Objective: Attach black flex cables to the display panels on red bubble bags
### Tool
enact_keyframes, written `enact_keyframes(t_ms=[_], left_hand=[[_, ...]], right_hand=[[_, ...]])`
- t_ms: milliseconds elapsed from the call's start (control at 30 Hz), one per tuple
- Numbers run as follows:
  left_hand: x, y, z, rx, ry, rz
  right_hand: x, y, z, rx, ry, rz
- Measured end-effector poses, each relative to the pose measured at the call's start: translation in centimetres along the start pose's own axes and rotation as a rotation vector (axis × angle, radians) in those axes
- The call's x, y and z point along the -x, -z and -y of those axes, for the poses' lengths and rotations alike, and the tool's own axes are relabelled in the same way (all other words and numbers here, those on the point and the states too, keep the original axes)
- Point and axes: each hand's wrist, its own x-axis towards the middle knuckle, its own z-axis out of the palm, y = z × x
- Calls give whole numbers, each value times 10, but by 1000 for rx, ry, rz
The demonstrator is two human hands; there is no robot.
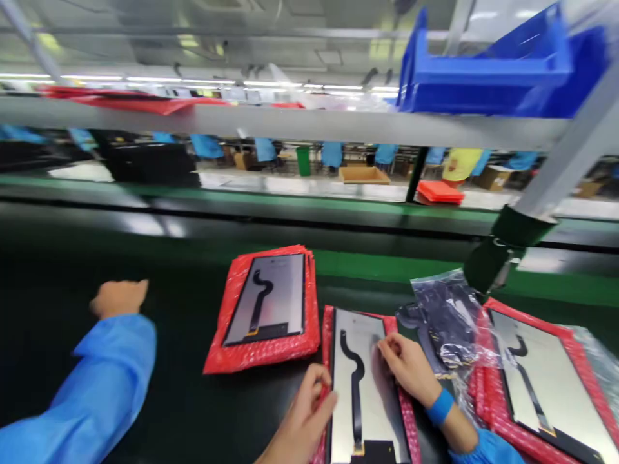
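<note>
A grey display panel (367, 393) with a black flex cable lies on red bubble wrap (405, 419) right in front of me. My left hand (302, 419) is closed on the panel's left edge, fingers curled around it and the wrap. My right hand (409, 370), with a blue wristband, rests on the panel's upper right part, its fingertips bent and pressed together on the surface. A second panel on red bubble wrap (265, 303) lies just beyond, to the left. A third panel on red wrap (546, 380) lies at the right.
A clear plastic bag with dark parts (445, 316) sits between the middle and right panels. Another person's hand and blue sleeve (118, 298) reach in from the left over the dark belt (72, 258). A grey shelf rail (290, 122) with a blue bin (483, 64) runs overhead.
</note>
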Motion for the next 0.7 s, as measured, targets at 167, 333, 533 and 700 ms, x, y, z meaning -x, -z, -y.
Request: enact_keyframes(t_ms=[167,333,533,700], left_hand=[[-24,-18,-33,-83,-69,10],[-47,7,-50,-164,-229,-42],[-78,97,-53,-75,-380,-417],[-95,162,-29,231,-199,-485]], right_hand=[[-8,0,-29,-68,-16,52],[-13,0,-51,-180,28,-16],[-17,-10,-71,-239,74,-9],[-25,-20,-81,-247,106,4]])
